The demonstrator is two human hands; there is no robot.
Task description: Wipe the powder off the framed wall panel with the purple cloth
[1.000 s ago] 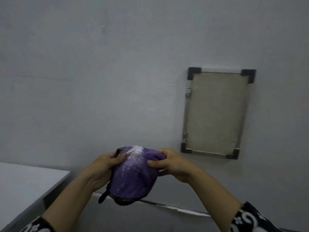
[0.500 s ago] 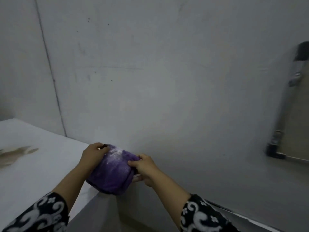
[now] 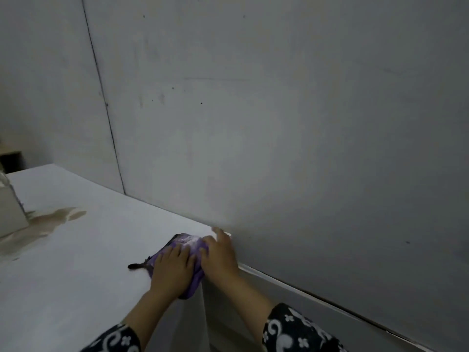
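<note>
1. Head view, with the white table [image 3: 76, 250] taken as landmark: purple cloth [image 3: 189, 246] lying bunched on the table's right-hand corner, close to the wall [image 3: 279, 123], with its near end drooping a little over the table's right edge.
2. White powder [image 3: 190, 241] dusted over the far upper part of the cloth, toward the table's back edge.
3. Dark strap or loop [image 3: 138, 266] trailing from the cloth's left side, flat on the tabletop.
4. Left hand [image 3: 173, 269] laid palm-down on the cloth's near half, fingers straight and slightly spread, pressing flat rather than pinching.
5. Right hand [image 3: 219, 255] just beside it at the table's right edge, palm over the cloth's right side, fingers extended and fanned toward the wall; somewhat blurred, so cannot tell whether any fingertip is on the fabric or past it.
6. Black-and-white patterned sleeves [image 3: 299, 331] at the bottom, below the table's near corner.
7. Pale brownish stain [image 3: 50, 219] on the tabletop far to the left of the cloth, well apart from it.
8. Pale box-like object [image 3: 10, 212] at the table's left end, touching the stain's edge, partly cut off by the frame.
9. Grey wall rising behind the table's back edge, with a thin vertical seam [image 3: 106, 107] above the table's rear left part.
</note>
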